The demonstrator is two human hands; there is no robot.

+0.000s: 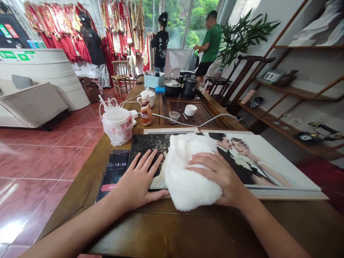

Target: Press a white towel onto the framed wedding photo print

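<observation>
A large open photo album (285,157) lies on the wooden table (172,233); its right page shows a couple, its left a dark picture with pale specks. My left hand (146,175) rests flat on the left page's near corner, fingers spread. Under my right hand (219,175) is a fluffy white cloth (185,179), bunched up, with my curved fingers gripping its right side. The cloth covers the album's middle and part of both pages. Beside my left wrist lies a phone (114,172) with a lit screen.
Beyond the album stand a plastic-wrapped tub (116,123), a coffee bottle (146,109) and a white lidded cup (149,96). A white cable (174,122) crosses the tea tray (206,116), which holds a white bowl (190,110). Shelves (298,93) stand right. Three people are farther back.
</observation>
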